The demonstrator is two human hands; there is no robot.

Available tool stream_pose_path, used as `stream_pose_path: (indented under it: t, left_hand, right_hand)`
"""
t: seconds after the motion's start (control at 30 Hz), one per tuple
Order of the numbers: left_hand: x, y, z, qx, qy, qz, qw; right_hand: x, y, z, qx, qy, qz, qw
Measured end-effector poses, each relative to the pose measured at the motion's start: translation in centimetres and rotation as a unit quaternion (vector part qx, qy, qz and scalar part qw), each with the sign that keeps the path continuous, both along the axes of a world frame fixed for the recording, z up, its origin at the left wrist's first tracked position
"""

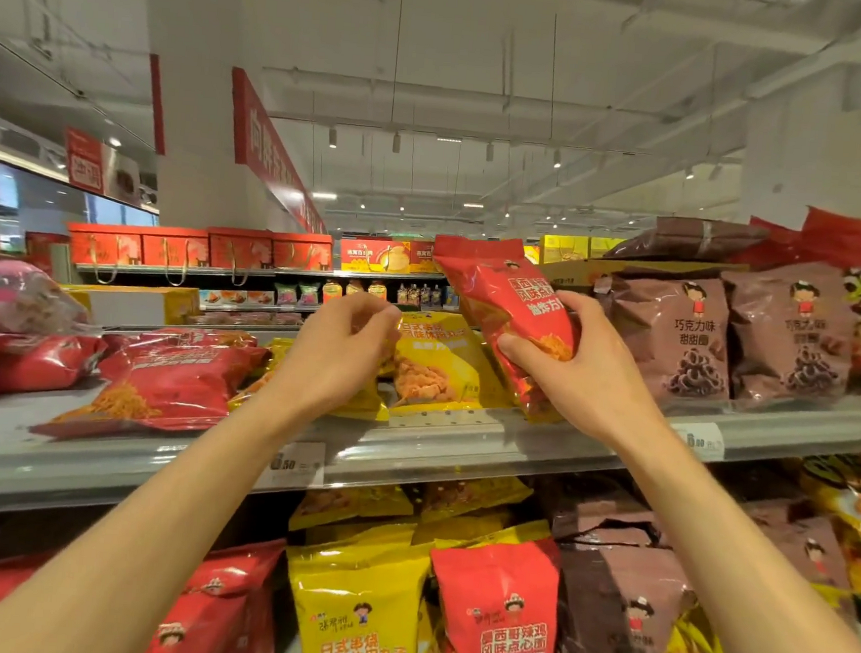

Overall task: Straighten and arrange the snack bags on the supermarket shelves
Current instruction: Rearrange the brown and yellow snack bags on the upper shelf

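Observation:
My right hand (577, 366) grips a red snack bag (502, 301) and holds it upright and tilted above the front edge of the upper shelf (440, 443). My left hand (347, 348) has curled fingers at the top left corner of a yellow snack bag (441, 365) that stands on the shelf behind both hands; whether it pinches the bag I cannot tell. Another red bag (166, 383) lies flat on the shelf to the left. Brown chocolate-ring bags (674, 340) stand to the right.
More red bags (19, 361) lie at the far left of the upper shelf. The lower shelf holds yellow (360, 609), red (498, 615) and brown (612, 613) bags. A price tag (296, 465) hangs on the shelf rail. Red gift boxes (197, 251) fill a far shelf.

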State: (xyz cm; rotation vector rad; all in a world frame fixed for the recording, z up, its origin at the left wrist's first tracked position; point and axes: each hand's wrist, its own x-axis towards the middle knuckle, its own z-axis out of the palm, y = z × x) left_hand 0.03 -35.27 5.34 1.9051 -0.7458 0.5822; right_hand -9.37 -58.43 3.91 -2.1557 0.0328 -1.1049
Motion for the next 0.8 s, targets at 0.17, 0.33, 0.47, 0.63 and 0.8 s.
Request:
stream_pose_path:
  t: [0.17, 0.33, 0.47, 0.63, 0.8]
  left_hand:
    - [-1.8, 2.5, 0.0, -0.137, 0.136, -0.137, 0.972]
    - [-2.4, 6.1, -0.2, -0.205, 0.189, -0.161, 0.947]
    - [-2.6, 10.1, -0.5, -0.239, 0.199, -0.162, 0.936]
    - [-2.4, 15.1, -0.3, -0.23, 0.17, -0.118, 0.951]
    - [-1.7, 20.7, 0.0, -0.23, 0.138, -0.087, 0.959]
  right_hand:
    - [0.5, 4.4, 0.5, 0.004, -0.011, 0.062, 0.998]
    - [1.6, 10.5, 0.8, 0.015, -0.013, 0.141, 0.99]
    - [2.5, 15.1, 0.7, 0.017, -0.008, 0.182, 0.983]
    - [3.8, 20.4, 1.4, 0.033, 0.026, 0.26, 0.965]
    - [5.2, 25.4, 2.0, 0.024, 0.05, 0.308, 0.95]
